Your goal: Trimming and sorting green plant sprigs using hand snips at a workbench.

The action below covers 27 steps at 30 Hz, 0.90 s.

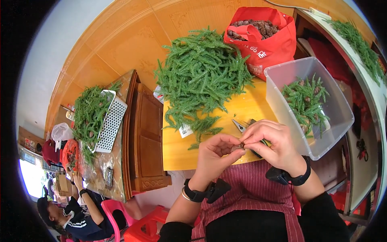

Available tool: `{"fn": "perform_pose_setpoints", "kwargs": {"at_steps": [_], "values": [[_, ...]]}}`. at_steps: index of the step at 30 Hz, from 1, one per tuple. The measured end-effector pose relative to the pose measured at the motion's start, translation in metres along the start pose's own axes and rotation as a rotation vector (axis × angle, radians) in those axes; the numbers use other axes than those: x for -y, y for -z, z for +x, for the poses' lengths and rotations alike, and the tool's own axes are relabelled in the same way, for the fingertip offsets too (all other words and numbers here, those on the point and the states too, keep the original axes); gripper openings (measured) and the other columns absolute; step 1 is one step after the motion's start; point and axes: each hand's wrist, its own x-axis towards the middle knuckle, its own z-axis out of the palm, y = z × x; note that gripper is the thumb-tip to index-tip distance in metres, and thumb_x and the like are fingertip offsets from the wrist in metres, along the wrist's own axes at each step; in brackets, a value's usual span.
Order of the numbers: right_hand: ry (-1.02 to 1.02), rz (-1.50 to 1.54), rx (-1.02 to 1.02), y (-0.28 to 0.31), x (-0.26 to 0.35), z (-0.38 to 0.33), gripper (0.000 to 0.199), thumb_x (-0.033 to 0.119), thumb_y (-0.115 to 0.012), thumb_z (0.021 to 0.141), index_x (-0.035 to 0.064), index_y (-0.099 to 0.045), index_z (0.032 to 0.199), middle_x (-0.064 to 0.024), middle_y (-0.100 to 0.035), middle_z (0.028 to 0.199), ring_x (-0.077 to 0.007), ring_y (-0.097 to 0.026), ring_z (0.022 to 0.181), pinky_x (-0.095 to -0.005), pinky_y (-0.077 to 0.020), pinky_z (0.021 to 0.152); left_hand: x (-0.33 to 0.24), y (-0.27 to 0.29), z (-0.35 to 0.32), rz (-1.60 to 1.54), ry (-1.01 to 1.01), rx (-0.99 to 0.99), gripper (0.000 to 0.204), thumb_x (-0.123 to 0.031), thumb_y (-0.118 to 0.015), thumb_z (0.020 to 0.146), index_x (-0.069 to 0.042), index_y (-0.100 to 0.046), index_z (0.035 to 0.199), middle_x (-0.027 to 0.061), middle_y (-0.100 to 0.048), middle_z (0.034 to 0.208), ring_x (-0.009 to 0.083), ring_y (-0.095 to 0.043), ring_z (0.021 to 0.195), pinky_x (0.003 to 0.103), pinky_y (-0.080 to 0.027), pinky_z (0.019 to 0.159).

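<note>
My left hand (215,156) and my right hand (272,141) meet over the near edge of the yellow table (179,153). Between their fingertips is a small brown pine cone (238,147), partly hidden; both hands pinch it. Beneath my right hand lies a pair of pliers (238,126), its metal jaws showing beyond the fingers. A loose green fir sprig (204,126) rests just past my left hand, beside a white label (185,130). Behind it rises a large heap of artificial fir sprigs (203,74).
A red bag (274,52) of pine cones stands at the back. To the right is a clear plastic bin (334,101) holding sprigs with cones. At left, a wooden cabinet (147,141) bears a white basket (114,129) of greenery; a co-worker (86,213) sits there by pink chairs.
</note>
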Motion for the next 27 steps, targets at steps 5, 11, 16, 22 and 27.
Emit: {"fn": "perform_pose_setpoints", "kwargs": {"at_steps": [5,11,16,22,27], "values": [[-0.119,0.297,-0.024,-0.002,-0.008,-0.007,0.010,-0.002,-0.062,0.071,0.0005,-0.055,0.077,-0.0121,-0.062,0.084,-0.0206,-0.060,0.082,-0.0313,-0.0478,0.073,-0.007,-0.005,-0.001,-0.027,-0.011,-0.009,0.022,0.008,-0.062,0.074,0.003,-0.054,0.094,0.0112,-0.062,0.087,0.0178,-0.063,0.079,0.028,-0.053,0.070],[-0.343,0.645,-0.038,-0.007,-0.006,-0.009,0.017,-0.004,-0.060,0.071,-0.0010,-0.056,0.087,-0.0129,-0.058,0.094,-0.0186,-0.057,0.086,-0.0281,-0.0454,0.075,-0.007,-0.008,-0.002,-0.080,-0.019,-0.010,0.021,0.006,-0.061,0.076,0.002,-0.053,0.095,0.0116,-0.062,0.086,0.0180,-0.062,0.077,0.028,-0.053,0.068],[-0.166,0.469,0.001,-0.007,-0.014,-0.008,0.013,-0.002,-0.062,0.070,-0.0001,-0.059,0.083,-0.0114,-0.058,0.091,-0.0184,-0.056,0.082,-0.0284,-0.0446,0.075,-0.006,-0.007,-0.002,-0.043,-0.081,0.022,0.021,0.006,-0.061,0.076,0.003,-0.052,0.095,0.0118,-0.061,0.087,0.0178,-0.062,0.077,0.028,-0.053,0.068],[-0.105,0.415,0.034,-0.003,-0.016,-0.007,0.010,0.000,-0.066,0.069,0.0019,-0.061,0.077,-0.0099,-0.060,0.086,-0.0192,-0.057,0.081,-0.0297,-0.0449,0.074,-0.004,-0.004,-0.003,-0.023,-0.082,0.055,0.023,0.009,-0.062,0.074,0.004,-0.052,0.094,0.0134,-0.060,0.090,0.0185,-0.062,0.079,0.028,-0.053,0.071],[-0.102,0.362,0.042,-0.003,-0.012,-0.005,0.009,0.000,-0.065,0.070,0.0025,-0.058,0.074,-0.0101,-0.060,0.086,-0.0190,-0.057,0.081,-0.0298,-0.0452,0.074,-0.003,-0.002,-0.001,0.036,-0.160,0.072,0.023,0.009,-0.064,0.072,0.003,-0.055,0.092,0.0139,-0.059,0.094,0.0185,-0.061,0.083,0.029,-0.052,0.074]]}}
